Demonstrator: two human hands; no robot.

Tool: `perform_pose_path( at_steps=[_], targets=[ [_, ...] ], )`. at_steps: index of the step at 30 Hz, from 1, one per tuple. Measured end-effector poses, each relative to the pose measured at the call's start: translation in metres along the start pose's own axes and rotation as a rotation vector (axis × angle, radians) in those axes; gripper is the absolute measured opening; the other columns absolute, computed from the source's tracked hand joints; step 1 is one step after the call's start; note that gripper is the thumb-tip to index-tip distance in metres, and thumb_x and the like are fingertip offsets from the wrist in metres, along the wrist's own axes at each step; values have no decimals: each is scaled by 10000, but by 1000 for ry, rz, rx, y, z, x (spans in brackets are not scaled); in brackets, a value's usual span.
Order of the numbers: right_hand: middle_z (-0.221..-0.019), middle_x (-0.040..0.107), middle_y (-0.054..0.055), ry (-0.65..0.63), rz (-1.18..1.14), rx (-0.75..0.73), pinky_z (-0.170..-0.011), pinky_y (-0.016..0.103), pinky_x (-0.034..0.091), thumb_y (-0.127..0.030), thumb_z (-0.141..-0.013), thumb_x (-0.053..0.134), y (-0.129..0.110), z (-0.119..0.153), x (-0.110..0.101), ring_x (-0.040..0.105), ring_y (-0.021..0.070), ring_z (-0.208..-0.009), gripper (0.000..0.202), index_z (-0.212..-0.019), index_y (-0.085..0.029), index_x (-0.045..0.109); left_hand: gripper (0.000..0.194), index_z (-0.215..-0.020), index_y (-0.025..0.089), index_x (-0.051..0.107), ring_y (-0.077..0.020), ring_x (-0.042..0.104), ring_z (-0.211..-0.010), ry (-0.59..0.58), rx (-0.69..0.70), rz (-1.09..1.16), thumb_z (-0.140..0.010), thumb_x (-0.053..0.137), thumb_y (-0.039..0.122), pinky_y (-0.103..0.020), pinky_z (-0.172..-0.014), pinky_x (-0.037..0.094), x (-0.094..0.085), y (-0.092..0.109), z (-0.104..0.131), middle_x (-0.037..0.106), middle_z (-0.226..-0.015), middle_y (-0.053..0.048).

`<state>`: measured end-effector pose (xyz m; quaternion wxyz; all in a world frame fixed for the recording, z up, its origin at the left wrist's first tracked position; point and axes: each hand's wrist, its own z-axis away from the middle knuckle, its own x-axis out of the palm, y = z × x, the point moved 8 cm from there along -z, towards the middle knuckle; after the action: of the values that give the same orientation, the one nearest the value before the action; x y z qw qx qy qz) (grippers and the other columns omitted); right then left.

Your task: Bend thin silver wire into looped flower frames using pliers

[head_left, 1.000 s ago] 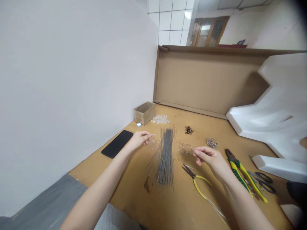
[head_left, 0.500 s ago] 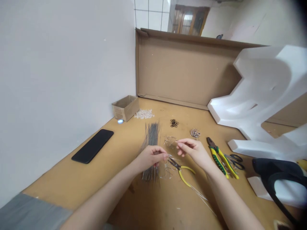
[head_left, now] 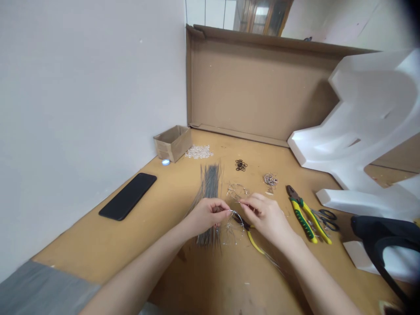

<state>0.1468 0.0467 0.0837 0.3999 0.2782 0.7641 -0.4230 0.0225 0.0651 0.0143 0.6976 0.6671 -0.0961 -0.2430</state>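
Over the lower part of a bundle of grey wires (head_left: 210,183), my left hand (head_left: 210,217) pinches a thin curved silver wire piece (head_left: 235,212). To its right my right hand (head_left: 266,215) has thumb and forefinger pressed together on a fine wire end (head_left: 237,202). Beneath and between both hands lie yellow-handled pliers (head_left: 256,243), partly covered by my right hand. A wire ring (head_left: 238,190) rests on the table just behind my fingers, and more thin wire shapes (head_left: 231,234) show below them.
A black phone (head_left: 127,197) lies left. Behind are a small cardboard box (head_left: 173,143), clear beads (head_left: 199,152), black rings (head_left: 241,165) and a silver pile (head_left: 270,179). Green-yellow pliers (head_left: 307,218), scissors (head_left: 328,218) and white foam (head_left: 354,113) stand or lie right.
My right hand has turned and moved slightly down, now covering more of the yellow-handled pliers. The curved wire at my left fingertips shows more clearly. The view has shifted slightly.
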Motion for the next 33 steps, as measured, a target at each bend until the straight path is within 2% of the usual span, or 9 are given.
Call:
perform_pose_path(
  at_steps=[5, 14, 33],
  targets=[
    [-834, 637, 58, -17, 58, -20, -645, 262, 434, -242, -870, 417, -3, 3, 4, 593, 161, -713, 254, -931, -219, 663, 210, -734, 149, 608, -73, 454, -441, 3, 10, -7, -735, 579, 357, -178, -452, 373, 0, 1, 0, 482, -483, 44],
    [-794, 644, 34, -21, -62, -56, -651, 244, 446, -205, -853, 456, -7, 2, 0, 588, 138, -704, 211, -882, -210, 665, 201, -721, 137, 595, -70, 453, -431, 0, -3, -15, -733, 579, 337, -173, -441, 371, 1, 2, 0, 473, -462, 51],
    [-777, 648, 29, -27, -160, -50, -669, 240, 453, -201, -839, 489, -2, 2, 0, 595, 129, -706, 188, -868, -202, 675, 196, -736, 142, 578, -69, 458, -438, -11, -13, -24, -736, 578, 339, -175, -448, 367, 2, -2, -2, 475, -470, 54]
  ],
)
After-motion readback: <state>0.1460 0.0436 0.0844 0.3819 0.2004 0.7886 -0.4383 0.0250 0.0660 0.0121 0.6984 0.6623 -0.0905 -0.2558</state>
